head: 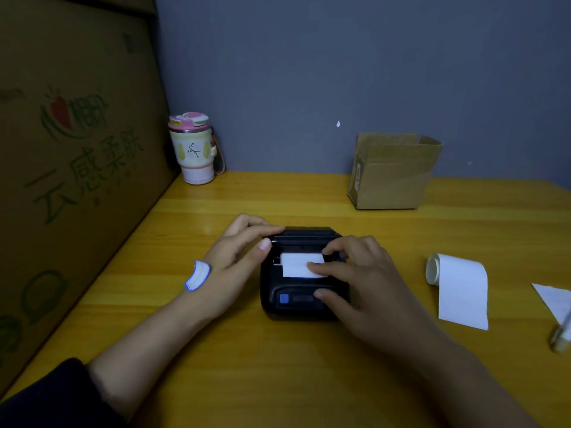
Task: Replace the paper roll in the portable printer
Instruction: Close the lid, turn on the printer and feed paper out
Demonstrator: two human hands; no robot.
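Head view: the portable printer [304, 273] sits mid-bench between both hands. A white paper strip [298, 265] lies across its top, long axis left to right, directly under the right hand [355, 273] fingers [321, 267], which press lightly on it, loosely spread. The left hand [238, 251] fingers rest curled against the printer's rear lid (seemingly steadying it). Another paper roll [457, 285] lies well apart, to the right.
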